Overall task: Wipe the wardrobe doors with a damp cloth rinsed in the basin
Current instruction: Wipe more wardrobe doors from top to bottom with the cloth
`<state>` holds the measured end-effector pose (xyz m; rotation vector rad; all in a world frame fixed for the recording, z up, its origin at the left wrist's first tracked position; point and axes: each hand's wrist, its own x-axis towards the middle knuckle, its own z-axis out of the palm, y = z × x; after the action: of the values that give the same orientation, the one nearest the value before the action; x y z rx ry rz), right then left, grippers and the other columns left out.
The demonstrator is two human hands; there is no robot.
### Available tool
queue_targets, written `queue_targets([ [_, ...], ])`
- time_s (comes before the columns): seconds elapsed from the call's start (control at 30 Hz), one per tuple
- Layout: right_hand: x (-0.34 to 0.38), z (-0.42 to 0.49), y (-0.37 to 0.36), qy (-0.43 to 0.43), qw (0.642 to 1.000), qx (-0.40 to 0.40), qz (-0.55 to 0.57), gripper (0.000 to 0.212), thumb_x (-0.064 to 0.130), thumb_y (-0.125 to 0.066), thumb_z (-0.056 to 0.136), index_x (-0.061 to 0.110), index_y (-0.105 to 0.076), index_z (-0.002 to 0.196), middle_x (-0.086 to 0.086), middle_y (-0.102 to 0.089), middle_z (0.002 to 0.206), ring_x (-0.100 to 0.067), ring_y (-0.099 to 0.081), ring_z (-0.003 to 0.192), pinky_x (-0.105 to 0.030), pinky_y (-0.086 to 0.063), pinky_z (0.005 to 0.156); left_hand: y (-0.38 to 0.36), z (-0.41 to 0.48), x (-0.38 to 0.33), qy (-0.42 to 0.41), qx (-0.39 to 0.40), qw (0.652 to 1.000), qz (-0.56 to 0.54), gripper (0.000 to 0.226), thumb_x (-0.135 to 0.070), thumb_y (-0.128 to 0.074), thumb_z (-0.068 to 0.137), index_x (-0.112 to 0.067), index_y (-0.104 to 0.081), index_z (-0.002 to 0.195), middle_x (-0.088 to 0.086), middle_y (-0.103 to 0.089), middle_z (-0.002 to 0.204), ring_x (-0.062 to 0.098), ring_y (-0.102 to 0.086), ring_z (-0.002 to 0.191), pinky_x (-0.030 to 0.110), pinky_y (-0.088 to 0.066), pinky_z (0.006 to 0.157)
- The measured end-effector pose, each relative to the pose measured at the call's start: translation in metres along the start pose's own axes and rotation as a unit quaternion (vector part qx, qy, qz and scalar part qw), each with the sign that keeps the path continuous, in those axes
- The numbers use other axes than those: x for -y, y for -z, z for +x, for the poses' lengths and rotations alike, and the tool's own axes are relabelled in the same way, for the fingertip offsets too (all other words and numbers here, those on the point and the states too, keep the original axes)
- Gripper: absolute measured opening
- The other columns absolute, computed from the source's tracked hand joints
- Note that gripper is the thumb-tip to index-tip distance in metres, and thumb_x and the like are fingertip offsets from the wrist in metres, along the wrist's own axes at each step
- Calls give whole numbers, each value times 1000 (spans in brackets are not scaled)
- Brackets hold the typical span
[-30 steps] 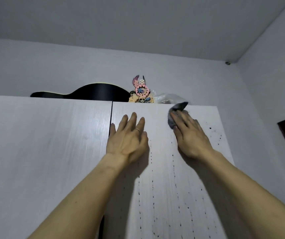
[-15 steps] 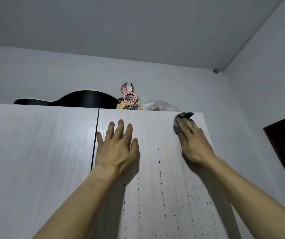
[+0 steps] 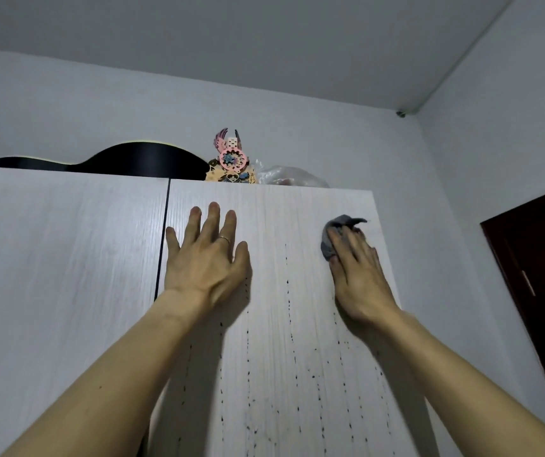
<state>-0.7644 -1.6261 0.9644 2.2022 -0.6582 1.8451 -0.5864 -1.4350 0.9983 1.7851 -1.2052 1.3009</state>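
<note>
Cloth (image 3: 333, 240), grey and bunched, sits at the right of the frame, near the upper right corner of the right wardrobe door (image 3: 281, 341). We press it there under our right hand (image 3: 360, 282), fingers laid nearly straight over it. Our left hand (image 3: 205, 263) lies flat at centre frame on the same door, fingers spread wide.

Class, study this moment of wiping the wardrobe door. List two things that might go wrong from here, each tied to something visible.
First, dark drips run down the door below the cloth; left unwiped, they may dry as streaks. Second, the right hand presses the cloth near the top edge; a higher stroke might knock the ornament or plastic bag.
</note>
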Motion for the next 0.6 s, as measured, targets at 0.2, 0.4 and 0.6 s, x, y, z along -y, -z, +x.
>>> queue_targets([
  [0.2,29,10,-10,-38,997,-61,11,53,26,-26,107,25,-17,159,-1,-7,168,-18,2,154,-40,1,125,3,-7,1,0,2,999,-33,61,-47,-23,103,-30,-8,159,-4,5,168,18,11,153,53,4,121],
  [0.4,37,-49,-26,91,996,18,-18,53,32,-25,107,33,-14,159,5,-10,167,-18,-4,153,-37,3,124,-14,-68,26,39,-70,994,-74,61,-40,-28,102,-33,-8,159,-5,-1,168,13,6,153,43,5,123],
  [0.6,84,24,-31,-14,998,-62,-1,55,26,-31,106,25,-18,159,-1,-10,167,-21,-2,154,-44,-2,124,-35,-115,45,54,-107,991,-53,60,-36,-27,102,-31,-9,159,0,-8,167,14,2,153,41,5,123],
])
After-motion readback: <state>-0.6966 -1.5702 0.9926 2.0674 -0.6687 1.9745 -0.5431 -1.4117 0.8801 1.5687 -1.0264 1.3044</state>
